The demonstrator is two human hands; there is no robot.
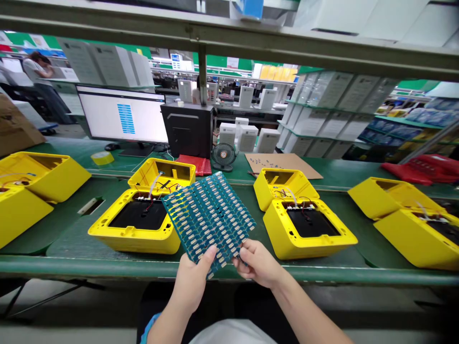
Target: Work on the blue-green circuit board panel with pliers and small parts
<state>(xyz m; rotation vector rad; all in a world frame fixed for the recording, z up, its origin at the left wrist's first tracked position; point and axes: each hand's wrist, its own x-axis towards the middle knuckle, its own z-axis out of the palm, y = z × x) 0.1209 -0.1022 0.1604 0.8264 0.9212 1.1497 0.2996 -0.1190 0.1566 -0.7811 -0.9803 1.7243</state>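
Observation:
A blue-green circuit board panel (211, 215) with rows of small pale parts is held up, tilted, over the front edge of the bench. My left hand (195, 274) grips its lower left edge, thumb on top. At the lower right corner, my right hand (256, 263) pinches the panel between thumb and fingers. Behind the panel, and partly covered by it, stands an opened yellow case (132, 241) with a black inner plate and wires. Another opened yellow case (304, 248) sits to the right of the panel.
More yellow cases stand at the far left (21, 220) and far right (412, 236). Along the back are a monitor (103, 114), a black computer tower (186, 129), a small fan (223, 155), and a cardboard sheet (297, 165) bearing small pieces. An overhead shelf beam (251, 40) crosses above.

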